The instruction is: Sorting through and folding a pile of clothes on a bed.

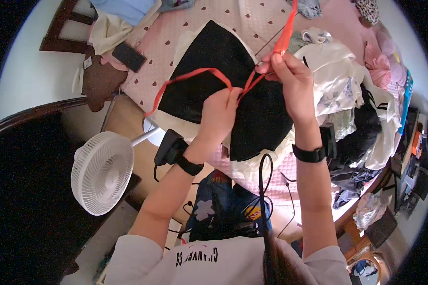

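A black cloth piece (261,126) lies on the bed, spreading in two wide lobes from a narrow middle, rather like a bow. Pale cloth (242,168) shows from under its edges. Over that middle, my left hand (216,116) pinches a red ribbon (285,37), whose one end loops left across the black cloth and hangs past its edge. My right hand (292,83), higher and to the right, is closed on the ribbon's other part, which runs up from the fingers. Between both hands the ribbon forms narrow crossing strands; whether it is knotted is hidden.
A quilted pink bedspread (150,61) with dark hearts lies beneath. White clothes (337,85) and black clothes (354,142) are heaped at right. A phone (129,57) rests at the far left. A white fan (103,172) stands left of the bed. Black cables (290,202) hang near my lap.
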`<action>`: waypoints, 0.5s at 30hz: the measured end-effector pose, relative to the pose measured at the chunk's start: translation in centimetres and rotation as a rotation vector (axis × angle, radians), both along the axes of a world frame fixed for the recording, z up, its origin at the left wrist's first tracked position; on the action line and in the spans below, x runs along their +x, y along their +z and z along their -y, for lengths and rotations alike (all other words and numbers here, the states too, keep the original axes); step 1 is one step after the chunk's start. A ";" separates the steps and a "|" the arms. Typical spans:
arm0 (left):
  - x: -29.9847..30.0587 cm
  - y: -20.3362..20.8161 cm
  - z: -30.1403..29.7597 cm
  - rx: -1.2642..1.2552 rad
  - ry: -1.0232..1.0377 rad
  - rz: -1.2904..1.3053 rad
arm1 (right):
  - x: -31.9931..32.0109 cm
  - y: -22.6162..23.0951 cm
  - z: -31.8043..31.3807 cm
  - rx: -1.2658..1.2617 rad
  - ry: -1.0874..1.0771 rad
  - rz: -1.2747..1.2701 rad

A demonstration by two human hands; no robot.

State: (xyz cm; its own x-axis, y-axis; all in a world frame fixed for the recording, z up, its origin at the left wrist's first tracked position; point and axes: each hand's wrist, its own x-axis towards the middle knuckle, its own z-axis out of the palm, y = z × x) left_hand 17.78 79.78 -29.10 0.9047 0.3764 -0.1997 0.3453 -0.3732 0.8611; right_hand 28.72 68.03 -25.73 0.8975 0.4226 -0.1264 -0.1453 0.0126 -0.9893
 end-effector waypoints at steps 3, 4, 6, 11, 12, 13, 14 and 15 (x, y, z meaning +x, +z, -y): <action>0.8 0.5 0.1 0.157 -0.091 -0.003 | -0.9 0.9 0.4 0.025 0.065 0.105; 1.0 0.6 0.0 0.190 -0.140 -0.034 | -1.0 1.1 0.5 0.024 0.101 0.102; 1.1 0.1 -0.3 0.223 -0.134 -0.017 | -0.7 0.7 0.9 0.009 0.102 0.112; 1.2 0.0 0.0 0.310 -0.062 -0.049 | 0.8 -1.3 1.1 -0.018 -0.034 -0.063; 1.1 -0.1 0.0 0.305 -0.067 -0.087 | 0.8 -1.6 1.0 0.008 -0.087 -0.162; 1.1 -0.3 0.0 0.300 -0.071 -0.126 | 1.0 -2.0 0.9 0.009 -0.087 -0.159; 1.1 -0.4 -0.1 0.301 -0.071 -0.124 | 1.3 -2.6 0.8 0.005 -0.095 -0.199; 1.3 -0.4 -0.3 0.291 -0.098 -0.154 | 1.6 -2.9 0.7 0.000 -0.104 -0.239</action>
